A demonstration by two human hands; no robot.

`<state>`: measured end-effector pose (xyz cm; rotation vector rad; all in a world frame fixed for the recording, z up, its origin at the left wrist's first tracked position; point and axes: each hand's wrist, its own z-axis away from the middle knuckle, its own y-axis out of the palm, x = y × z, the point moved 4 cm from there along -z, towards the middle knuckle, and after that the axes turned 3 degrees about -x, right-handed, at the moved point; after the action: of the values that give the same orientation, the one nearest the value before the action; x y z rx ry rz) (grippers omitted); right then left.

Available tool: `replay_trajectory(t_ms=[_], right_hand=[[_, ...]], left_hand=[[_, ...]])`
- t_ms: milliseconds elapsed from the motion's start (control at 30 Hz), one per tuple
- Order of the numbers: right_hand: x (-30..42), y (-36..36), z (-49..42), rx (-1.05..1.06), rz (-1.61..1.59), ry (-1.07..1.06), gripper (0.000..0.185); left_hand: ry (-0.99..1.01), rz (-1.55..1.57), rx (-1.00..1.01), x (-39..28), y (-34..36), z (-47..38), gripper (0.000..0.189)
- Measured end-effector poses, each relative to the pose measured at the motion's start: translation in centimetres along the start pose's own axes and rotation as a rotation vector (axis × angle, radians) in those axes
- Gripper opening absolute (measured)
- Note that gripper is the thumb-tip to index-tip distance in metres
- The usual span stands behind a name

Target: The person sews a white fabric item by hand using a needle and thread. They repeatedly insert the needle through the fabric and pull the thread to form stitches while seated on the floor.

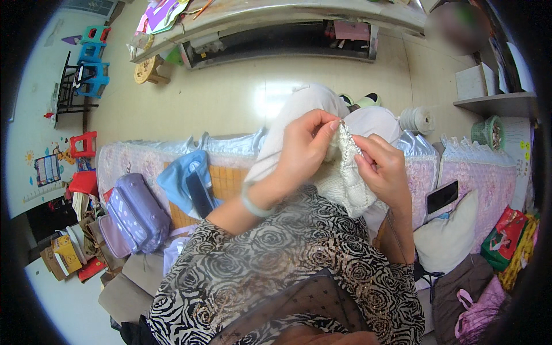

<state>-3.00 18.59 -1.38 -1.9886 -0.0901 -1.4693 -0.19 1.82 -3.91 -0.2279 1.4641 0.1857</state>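
Note:
White knitted fabric [345,181] hangs over my lap, its top edge stretched between my hands. With thumb and index finger, my left hand [308,144] pinches the upper left end of that edge. My right hand [381,166] grips the edge lower down on the right, fingers curled against the stitches. A row of loops runs along the edge, apparently on a knitting needle that is mostly hidden by my fingers. To the right of my knees stands a cone of white yarn [417,120]; whether its strand leads to the knitting cannot be made out.
Beside me on the sofa [465,168] lie a smartphone [442,197] and a white cushion [448,233]. A purple backpack [140,213] and a blue garment [183,172] are on my left. Ahead, a long table [276,19] spans the view, with a wooden stool [148,71] near its left end.

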Motion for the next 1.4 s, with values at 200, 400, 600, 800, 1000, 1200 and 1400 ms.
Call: replay_trajectory(t_ms=[200,400,600,800,1000,1200,1400], right_hand=[[0.0,0.7,-1.0,-0.034,-0.038,0.062,0.030],[-2.2,0.5,-4.5,0.004,-0.194,0.105,0.038],[-1.4,1.2,-5.7,-0.039,-0.251,-0.218,0.028],[-1.0,-1.0,-2.6,-0.060,0.013,-0.057,0.022],[-1.3,0.3,-0.8,-0.062,-0.071,0.042,0.029],[-1.1,-0.4,-0.6,0.054,-0.110,-0.003,0.030],[-1.2,-0.3,-0.9,0.009,-0.187,-0.027,0.024]], left_hand=[[0.127,-0.148,-0.139,-0.8,0.5,0.9,0.011],[0.304,-0.261,-0.129,-1.4,0.7,1.0,0.009],[0.325,-0.225,-0.099,-1.5,0.8,0.6,0.007],[0.244,-0.185,-0.099,-1.4,0.4,0.5,0.007],[0.131,-0.170,-0.106,-1.3,0.5,0.2,0.011],[-0.018,-0.094,0.194,-0.9,-0.9,-1.2,0.013],[-0.122,0.080,0.334,-0.4,-0.5,-1.3,0.016]])
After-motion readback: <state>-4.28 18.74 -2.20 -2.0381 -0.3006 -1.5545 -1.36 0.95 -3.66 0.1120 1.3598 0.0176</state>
